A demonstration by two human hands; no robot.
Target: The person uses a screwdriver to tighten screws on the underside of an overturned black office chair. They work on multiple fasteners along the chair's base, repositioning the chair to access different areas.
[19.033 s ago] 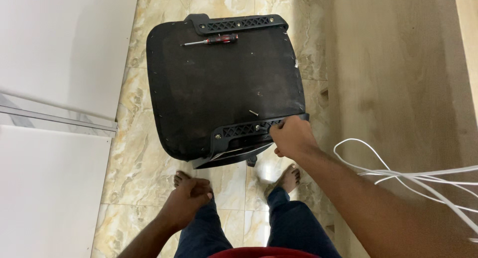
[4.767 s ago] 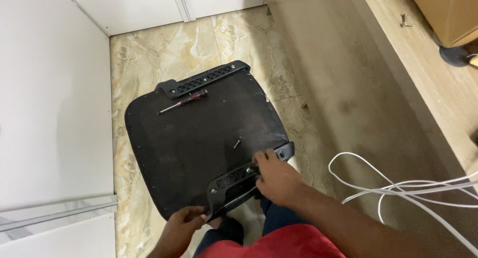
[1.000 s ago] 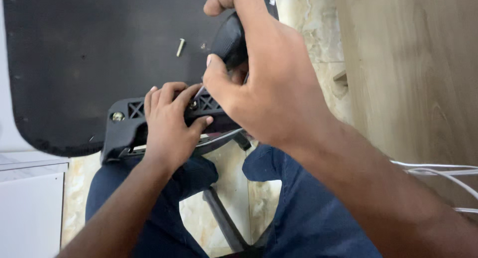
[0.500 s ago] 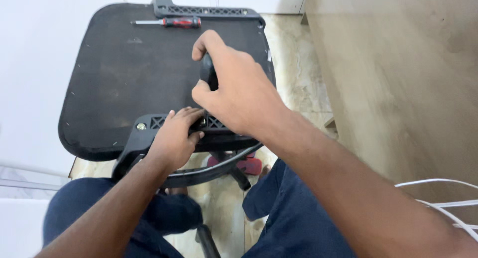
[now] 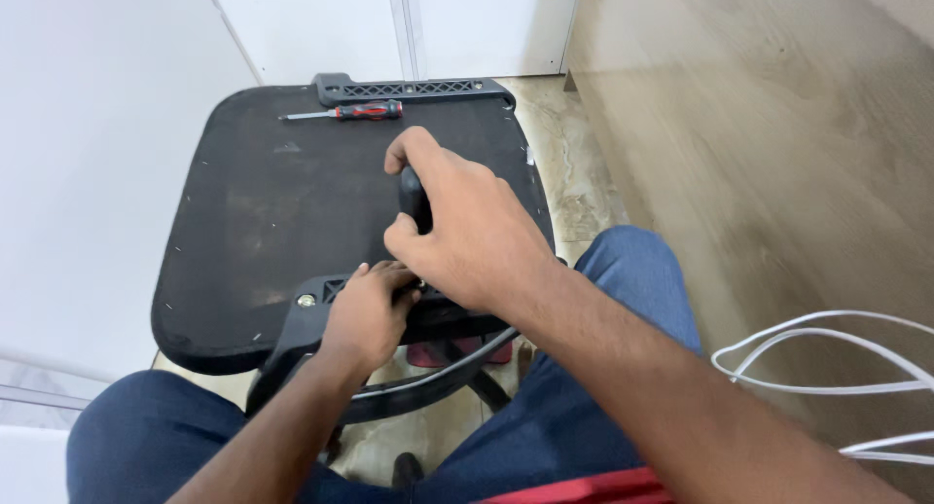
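Black seat panel [image 5: 292,212] now sits lower in view. Right hand [image 5: 467,232] grips one black handle [image 5: 413,195]; left hand [image 5: 368,314] clamps near bracket [image 5: 306,314]. One screwdriver [image 5: 342,112] far.

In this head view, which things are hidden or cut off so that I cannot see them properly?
- Dark tool handle: the right hand wraps it; its tip and shaft are hidden.
- Bracket on the black panel: the left hand covers its middle, so any screw there is unseen.
- White cables: cut off by the right edge.
- Red-and-black screwdriver: its tip is too small to tell.
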